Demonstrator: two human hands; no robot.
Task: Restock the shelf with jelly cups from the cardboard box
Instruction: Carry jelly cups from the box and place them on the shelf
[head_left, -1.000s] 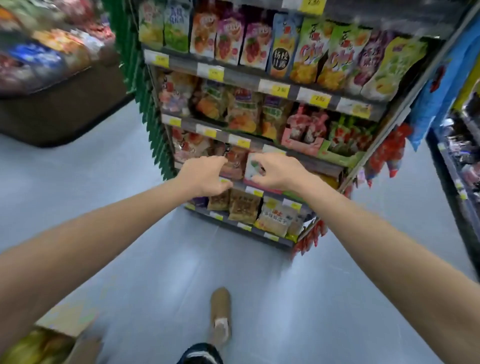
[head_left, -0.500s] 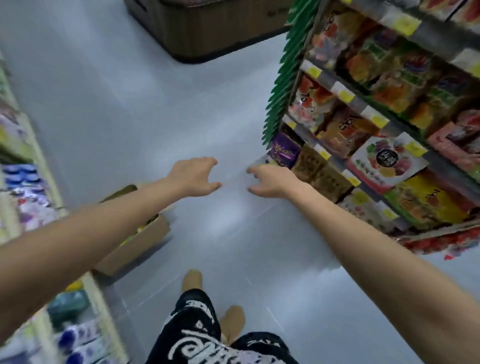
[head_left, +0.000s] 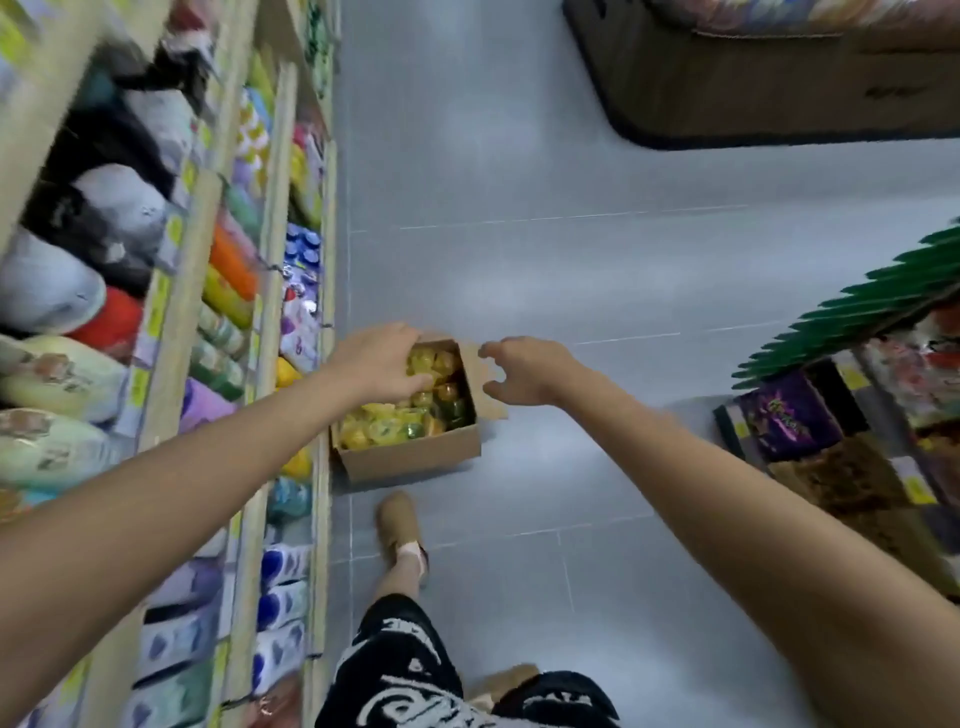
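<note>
An open cardboard box (head_left: 413, 457) stands on the grey floor beside the left shelving. It holds several yellow, orange and green jelly cups (head_left: 395, 423). My left hand (head_left: 382, 364) reaches over the box's far left corner, fingers curled down onto the cups; whether it grips one is hidden. My right hand (head_left: 527, 370) hovers at the box's raised right flap (head_left: 483, 379), fingers spread and curved, holding nothing. The snack shelf (head_left: 862, 415) with packets sits at the right edge.
Long wooden shelving (head_left: 260, 364) with pillows, bottles and packs runs along the left. A dark wicker-sided display bin (head_left: 769, 88) stands at the top right. My foot in a tan shoe (head_left: 400, 530) is just below the box. Grey floor tiles lie between.
The view swung from the snack shelf down and left to the box on the floor. Both hands left the shelf and now reach over the box.
</note>
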